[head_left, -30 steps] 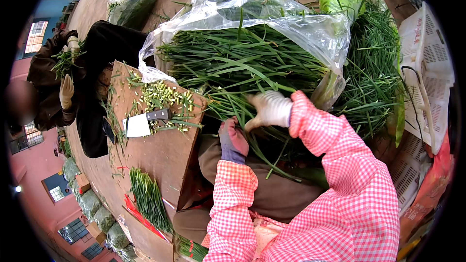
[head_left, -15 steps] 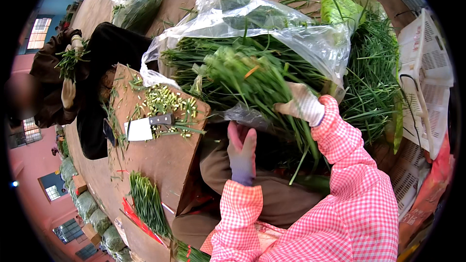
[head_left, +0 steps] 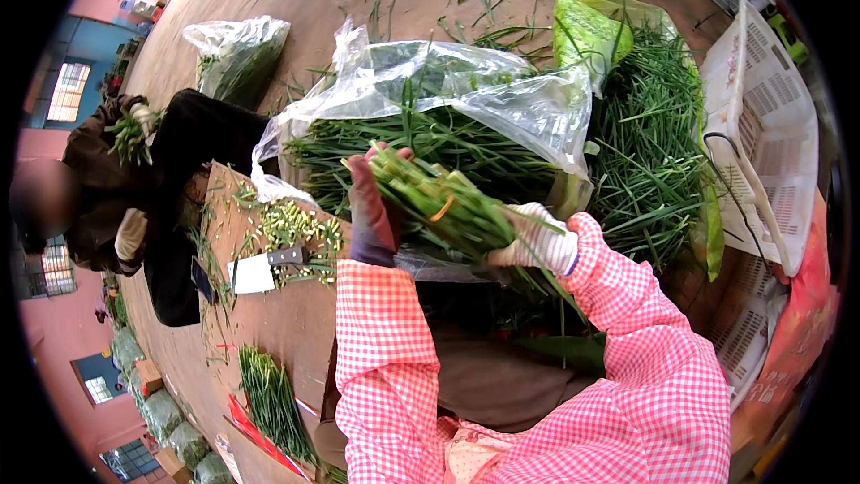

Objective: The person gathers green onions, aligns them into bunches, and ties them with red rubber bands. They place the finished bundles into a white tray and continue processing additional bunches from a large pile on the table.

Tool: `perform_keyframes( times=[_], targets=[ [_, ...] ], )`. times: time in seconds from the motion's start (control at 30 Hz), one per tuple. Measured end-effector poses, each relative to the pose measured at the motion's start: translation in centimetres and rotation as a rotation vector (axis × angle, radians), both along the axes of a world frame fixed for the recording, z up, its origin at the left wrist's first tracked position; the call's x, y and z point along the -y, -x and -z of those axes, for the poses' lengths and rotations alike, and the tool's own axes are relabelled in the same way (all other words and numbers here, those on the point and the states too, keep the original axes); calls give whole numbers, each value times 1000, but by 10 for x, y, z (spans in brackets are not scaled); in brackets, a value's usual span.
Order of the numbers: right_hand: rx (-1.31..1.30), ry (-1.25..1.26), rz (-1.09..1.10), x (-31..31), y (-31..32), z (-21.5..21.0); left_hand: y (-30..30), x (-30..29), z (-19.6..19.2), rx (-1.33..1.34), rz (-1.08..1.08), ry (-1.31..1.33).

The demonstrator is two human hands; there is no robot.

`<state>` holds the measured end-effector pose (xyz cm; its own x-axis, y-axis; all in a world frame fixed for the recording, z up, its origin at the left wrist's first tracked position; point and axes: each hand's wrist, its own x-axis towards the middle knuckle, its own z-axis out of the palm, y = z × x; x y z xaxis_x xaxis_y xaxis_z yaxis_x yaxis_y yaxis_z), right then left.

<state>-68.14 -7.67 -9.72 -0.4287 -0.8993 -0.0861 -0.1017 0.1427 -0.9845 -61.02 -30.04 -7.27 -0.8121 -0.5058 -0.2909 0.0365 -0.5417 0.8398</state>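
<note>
A bunch of green chives (head_left: 448, 202) is held up in front of me, its pale cut ends pointing left and an orange strip among the stalks. My right hand (head_left: 536, 237), in a whitish knitted glove, grips the bunch around its leafier part. At the cut ends is my left hand (head_left: 372, 206), in a purple-grey and reddish glove, its palm against the stalks and its fingers bent over their far side; its thumb is hidden. Behind the bunch, more loose chives (head_left: 430, 139) lie in an opened clear plastic bag (head_left: 528, 90).
Left of me a wooden board (head_left: 287, 332) carries a cleaver (head_left: 269, 269), chopped stalk ends (head_left: 296, 229) and a phone (head_left: 202, 280). A bundle of chives (head_left: 269, 394) lies nearer. A co-worker (head_left: 98, 188) sits at far left. On the right are a greens-filled green bag (head_left: 645, 143) and white crates (head_left: 761, 143).
My left hand has risen from near my lap to the cut ends of the bunch. The bunch, blurred before, now shows clearly, and my right hand has moved slightly left and lower.
</note>
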Motion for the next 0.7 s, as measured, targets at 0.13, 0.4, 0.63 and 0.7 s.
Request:
perform_keyframes(
  times=[0.13,0.4,0.63,0.7],
  targets=[
    [134,0,30,9,10,6,0,-9,5,-64,95,-130],
    [-31,58,286,32,15,26,-17,-10,21,-12,-102,34],
    [269,-28,346,37,11,2,-32,3,51,-183,-134,-113],
    [136,-27,411,41,10,16,-35,-1,46,-222,-112,-234]
  ],
)
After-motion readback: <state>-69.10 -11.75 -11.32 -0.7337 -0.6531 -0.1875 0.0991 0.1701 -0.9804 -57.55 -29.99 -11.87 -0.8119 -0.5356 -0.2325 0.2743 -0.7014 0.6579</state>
